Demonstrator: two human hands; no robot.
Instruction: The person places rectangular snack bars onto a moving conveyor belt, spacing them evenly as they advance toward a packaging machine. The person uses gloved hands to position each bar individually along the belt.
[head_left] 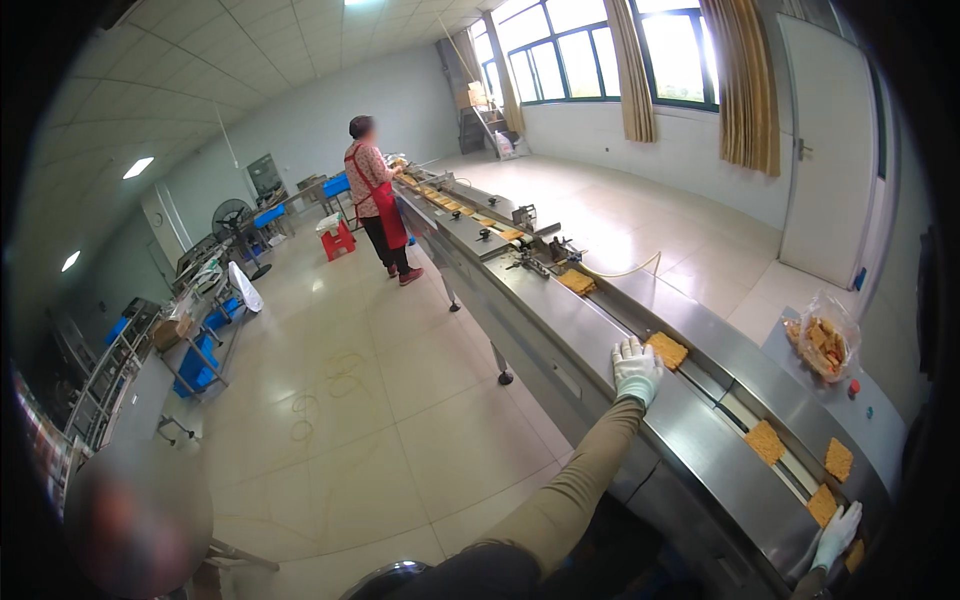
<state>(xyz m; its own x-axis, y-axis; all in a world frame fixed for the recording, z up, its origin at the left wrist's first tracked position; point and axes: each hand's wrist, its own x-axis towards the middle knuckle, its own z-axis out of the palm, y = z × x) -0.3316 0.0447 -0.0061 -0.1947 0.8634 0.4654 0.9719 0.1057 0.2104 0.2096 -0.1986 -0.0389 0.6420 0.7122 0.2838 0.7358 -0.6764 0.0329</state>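
Note:
My left hand, in a whitish glove, lies flat on the steel edge of a long conveyor. Its fingers are stretched out beside a square golden cracker-like piece in the channel. At the lower right, my right hand, also gloved, has its fingers extended next to another golden piece. Whether it touches that piece I cannot tell. Two similar pieces are close by, one in the channel and one on the far steel ledge. Part of one more piece shows beyond my right hand.
Farther along the conveyor sit more golden pieces and small metal guides. At its far end stands a person in a red apron. A clear bag of broken pieces lies on a side surface. A red stool stands on the floor.

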